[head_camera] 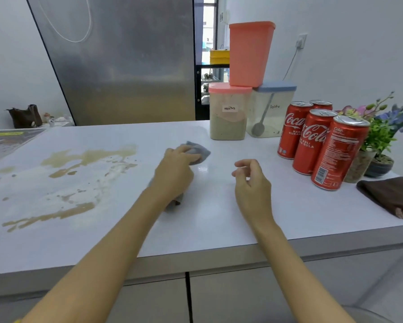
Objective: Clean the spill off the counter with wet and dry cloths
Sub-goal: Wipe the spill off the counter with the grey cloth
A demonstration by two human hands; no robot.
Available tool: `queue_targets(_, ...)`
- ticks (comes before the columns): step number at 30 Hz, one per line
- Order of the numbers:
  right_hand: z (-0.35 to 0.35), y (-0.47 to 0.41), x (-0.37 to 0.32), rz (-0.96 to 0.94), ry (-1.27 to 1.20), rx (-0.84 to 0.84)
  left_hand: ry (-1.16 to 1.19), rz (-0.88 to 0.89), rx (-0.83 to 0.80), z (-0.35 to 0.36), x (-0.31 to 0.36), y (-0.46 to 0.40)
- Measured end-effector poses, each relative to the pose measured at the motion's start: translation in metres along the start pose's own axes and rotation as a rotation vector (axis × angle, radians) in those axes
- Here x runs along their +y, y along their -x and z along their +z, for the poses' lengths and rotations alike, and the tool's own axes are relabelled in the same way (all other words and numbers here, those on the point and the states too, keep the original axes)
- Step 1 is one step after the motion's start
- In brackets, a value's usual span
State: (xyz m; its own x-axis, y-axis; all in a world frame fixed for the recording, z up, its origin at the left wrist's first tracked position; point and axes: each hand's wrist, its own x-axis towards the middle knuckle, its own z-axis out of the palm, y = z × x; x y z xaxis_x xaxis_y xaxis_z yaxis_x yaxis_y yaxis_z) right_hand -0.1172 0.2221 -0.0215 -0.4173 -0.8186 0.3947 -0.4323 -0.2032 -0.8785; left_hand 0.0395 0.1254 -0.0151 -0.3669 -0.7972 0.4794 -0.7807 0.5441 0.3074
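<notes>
A brown, smeared spill (67, 180) spreads over the left half of the white counter (219, 220). My left hand (174, 173) grips a grey cloth (199, 152) in the middle of the counter, just right of the spill; part of the cloth is hidden under my palm. To its right, my right hand (251, 180) hovers above the counter with fingers loosely curled and apart, holding nothing. A folded brown cloth (391, 197) lies at the counter's right edge, away from both hands.
Several red cola cans (317, 141) stand at the right. Behind them are a small potted plant (379, 136) and stacked containers labelled mocha (228, 115) and latte (270, 110), with a pink tub (250, 54) on top. A steel fridge (121, 61) stands behind the counter.
</notes>
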Motion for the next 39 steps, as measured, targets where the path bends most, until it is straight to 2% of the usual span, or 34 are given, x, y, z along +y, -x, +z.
queue_targets(2,-0.001,0.001,0.001,-0.016,-0.020,0.058,0.073,0.218,-0.168,0.018,0.039,0.024)
queue_targets(4,-0.002,0.002,0.002,-0.018,-0.038,0.059,0.038,0.283,-0.249,0.020,0.046,0.053)
queue_targets(8,0.000,0.003,0.001,-0.027,-0.024,-0.010,0.101,0.201,-0.232,-0.018,0.000,0.086)
queue_targets(11,0.001,0.002,-0.002,-0.006,-0.013,-0.029,0.002,0.020,-0.183,-0.040,-0.061,0.062)
queue_targets(14,-0.001,0.007,-0.002,0.019,-0.012,-0.052,-0.069,-0.110,-0.145,-0.055,-0.082,0.038)
queue_targets(18,0.002,0.009,-0.008,0.022,-0.034,-0.050,0.030,-0.019,-0.012,-0.067,-0.034,0.032)
queue_targets(21,0.017,0.010,-0.015,-0.008,-0.060,-0.048,0.075,0.068,-0.173,-0.049,0.005,0.062)
queue_targets(24,0.039,0.019,-0.022,-0.037,-0.091,-0.105,0.076,0.156,-0.246,-0.036,-0.004,0.092)
queue_targets(27,0.056,0.023,-0.032,-0.057,-0.120,-0.148,0.073,0.142,-0.243,-0.043,-0.037,0.084)
queue_targets(33,0.058,0.034,-0.032,-0.072,-0.089,-0.213,-0.179,-0.020,-0.188,-0.057,-0.099,0.040)
queue_targets(35,0.055,0.032,-0.027,-0.083,-0.066,-0.189,-0.102,-0.047,-0.104,-0.071,-0.087,0.039)
queue_targets(37,0.055,0.030,-0.027,-0.160,-0.045,-0.202,0.035,-0.012,-0.121,-0.083,-0.054,0.051)
queue_targets(39,0.057,0.032,-0.026,-0.327,0.017,-0.375,0.129,0.003,-0.219,-0.083,-0.027,0.076)
